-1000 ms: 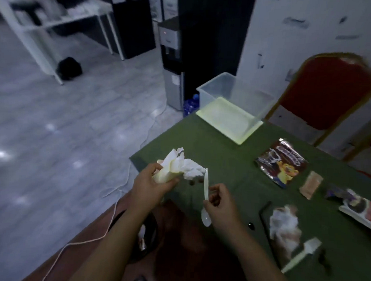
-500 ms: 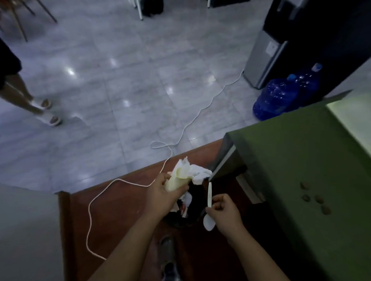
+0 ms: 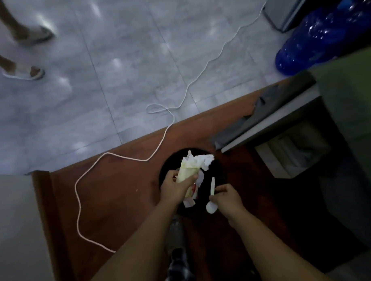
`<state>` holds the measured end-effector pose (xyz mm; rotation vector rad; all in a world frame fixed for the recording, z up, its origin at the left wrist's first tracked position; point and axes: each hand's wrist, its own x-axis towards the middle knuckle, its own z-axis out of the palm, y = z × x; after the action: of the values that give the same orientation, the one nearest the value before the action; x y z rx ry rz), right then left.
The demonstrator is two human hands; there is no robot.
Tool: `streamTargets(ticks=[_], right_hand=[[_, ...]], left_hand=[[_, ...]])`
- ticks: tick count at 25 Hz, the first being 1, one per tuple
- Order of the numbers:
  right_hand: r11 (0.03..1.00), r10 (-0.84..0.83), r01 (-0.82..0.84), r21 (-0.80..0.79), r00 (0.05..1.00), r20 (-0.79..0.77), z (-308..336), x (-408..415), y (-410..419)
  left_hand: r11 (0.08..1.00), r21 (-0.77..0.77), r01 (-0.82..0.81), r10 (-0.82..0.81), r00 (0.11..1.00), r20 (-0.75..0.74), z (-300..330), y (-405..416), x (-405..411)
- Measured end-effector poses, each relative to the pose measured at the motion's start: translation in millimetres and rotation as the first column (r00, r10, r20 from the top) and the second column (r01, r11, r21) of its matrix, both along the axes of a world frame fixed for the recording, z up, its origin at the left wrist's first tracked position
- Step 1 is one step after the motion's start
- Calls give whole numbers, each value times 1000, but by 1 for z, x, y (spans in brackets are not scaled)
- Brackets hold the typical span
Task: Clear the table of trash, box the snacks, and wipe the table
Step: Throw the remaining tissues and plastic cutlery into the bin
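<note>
My left hand [image 3: 175, 186] grips a bundle of crumpled white tissue and yellowish paper [image 3: 192, 164]. My right hand [image 3: 227, 198] pinches a white plastic spoon [image 3: 211, 196] by the middle of its handle, bowl pointing down. Both hands hover directly over a round black trash bin [image 3: 164, 171] on the floor. Some white and red trash [image 3: 190, 198] lies inside the bin. The green-covered table [image 3: 354, 104] shows only at its corner on the right.
A white cable [image 3: 137, 157] snakes across the grey tiles and the red-brown floor strip. Blue water bottles [image 3: 314, 37] stand at the top right. Another person's feet in sandals [image 3: 25, 72] are at the upper left. My foot [image 3: 177, 232] is below the bin.
My view has swung down from the table to the floor. Both hands, still holding the tissue bundle and the spoon, have come over the black bin.
</note>
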<state>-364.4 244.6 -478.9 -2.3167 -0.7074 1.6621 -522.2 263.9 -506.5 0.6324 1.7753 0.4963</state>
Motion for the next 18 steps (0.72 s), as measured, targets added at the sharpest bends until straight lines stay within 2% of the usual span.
streamTargets(ticks=[4,8,11,13,18], right_hand=[[1000,-18,18,-24,1000,26,-44,-1,7],[999,-8,10,-45,999,41,-56,-1,12],[999,6,-5,-53,1000,29,-38,0,5],[1000,-16,16,-27,1000,23,-11,1,5],[996,-73,75,44,996,-50,81,0,16]], left_hand=[[998,-55,-11,13,999,35,-49,1,6],[977,-161,137,-130,990,55,-61,-2,5],[965,-119,236,-234,972,31,-38,-7,-6],[967,-109,231,-231,973,17,-9,-7,-17],[976,-33,216,-212,972,101,81,2,-34]])
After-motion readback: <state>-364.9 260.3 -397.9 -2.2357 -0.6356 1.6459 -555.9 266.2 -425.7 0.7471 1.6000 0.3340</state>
